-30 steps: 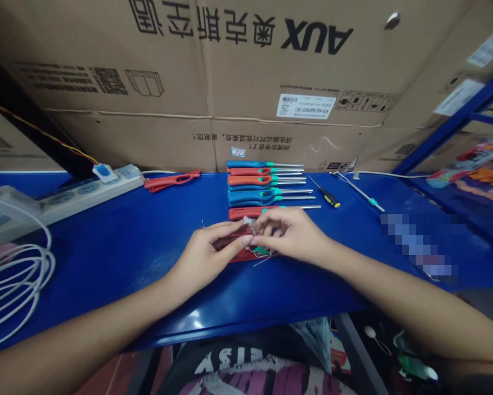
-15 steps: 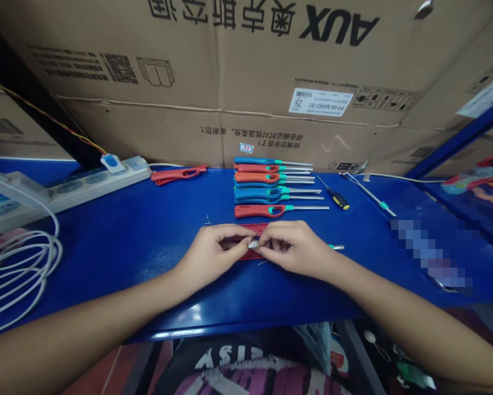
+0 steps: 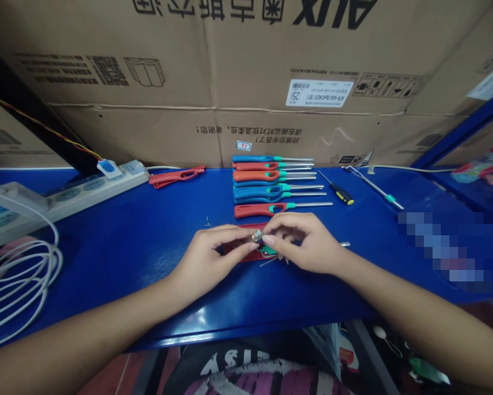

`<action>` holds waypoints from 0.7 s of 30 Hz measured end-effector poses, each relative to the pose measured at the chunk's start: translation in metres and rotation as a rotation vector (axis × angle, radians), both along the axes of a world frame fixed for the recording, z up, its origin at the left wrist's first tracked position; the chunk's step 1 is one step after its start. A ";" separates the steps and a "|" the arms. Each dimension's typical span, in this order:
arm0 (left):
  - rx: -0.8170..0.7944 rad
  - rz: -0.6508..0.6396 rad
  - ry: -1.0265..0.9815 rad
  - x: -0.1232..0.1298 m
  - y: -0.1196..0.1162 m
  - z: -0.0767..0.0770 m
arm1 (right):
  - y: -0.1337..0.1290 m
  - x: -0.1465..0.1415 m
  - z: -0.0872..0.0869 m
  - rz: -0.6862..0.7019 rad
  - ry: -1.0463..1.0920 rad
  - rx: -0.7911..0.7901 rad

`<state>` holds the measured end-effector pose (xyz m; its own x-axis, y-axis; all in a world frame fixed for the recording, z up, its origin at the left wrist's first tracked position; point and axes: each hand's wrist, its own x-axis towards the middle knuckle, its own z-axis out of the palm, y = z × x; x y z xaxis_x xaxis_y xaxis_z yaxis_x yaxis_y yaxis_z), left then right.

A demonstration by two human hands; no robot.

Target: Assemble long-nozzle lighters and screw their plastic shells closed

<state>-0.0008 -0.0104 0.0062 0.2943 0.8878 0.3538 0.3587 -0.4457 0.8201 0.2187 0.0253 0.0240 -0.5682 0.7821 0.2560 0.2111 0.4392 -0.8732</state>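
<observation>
Between my two hands is a small metallic part (image 3: 257, 235), held up over an opened red lighter shell (image 3: 246, 258). My left hand (image 3: 219, 247) pinches the part from the left with thumb and fingertips. From the right, my right hand (image 3: 301, 241) has its thumb and index finger closed at the part's other side. Below the fingers a green lighter piece (image 3: 268, 250) with a thin wire shows in the shell. A metal tube end (image 3: 345, 244) sticks out past my right hand. Much of the shell is hidden by my hands.
Several long-nosed lighters (image 3: 256, 210) lie stacked in a row beyond my hands. A screwdriver (image 3: 341, 193) and a metal lighter tube (image 3: 375, 189) are to their right. Red shell halves (image 3: 176, 176), tiny screws (image 3: 207, 223), a power strip (image 3: 75, 192) and coiled white cable (image 3: 24, 280) lie left.
The small metallic part has risen slightly in my fingers. My right hand's fingers have shifted and opened up a little, uncovering the green piece beneath. The camera view has moved slightly.
</observation>
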 end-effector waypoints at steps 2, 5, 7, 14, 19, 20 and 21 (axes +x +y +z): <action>0.021 -0.006 0.032 0.000 -0.001 0.001 | 0.002 0.000 0.001 -0.004 0.017 -0.053; 0.052 -0.030 0.079 -0.001 -0.001 0.002 | 0.004 0.000 0.000 0.002 0.005 -0.067; 0.063 -0.029 0.101 0.000 -0.001 0.003 | 0.004 0.000 -0.002 0.009 -0.010 -0.097; 0.086 -0.008 0.102 0.000 -0.002 0.001 | 0.003 0.000 -0.002 0.048 0.010 -0.330; -0.012 0.037 0.050 0.001 -0.001 0.002 | 0.009 0.008 0.001 -0.010 -0.052 -0.227; -0.061 0.052 0.016 0.002 -0.001 0.002 | 0.010 0.011 0.002 0.003 -0.105 -0.133; -0.119 0.066 -0.026 0.003 0.000 0.003 | 0.011 0.013 0.003 0.035 -0.169 -0.029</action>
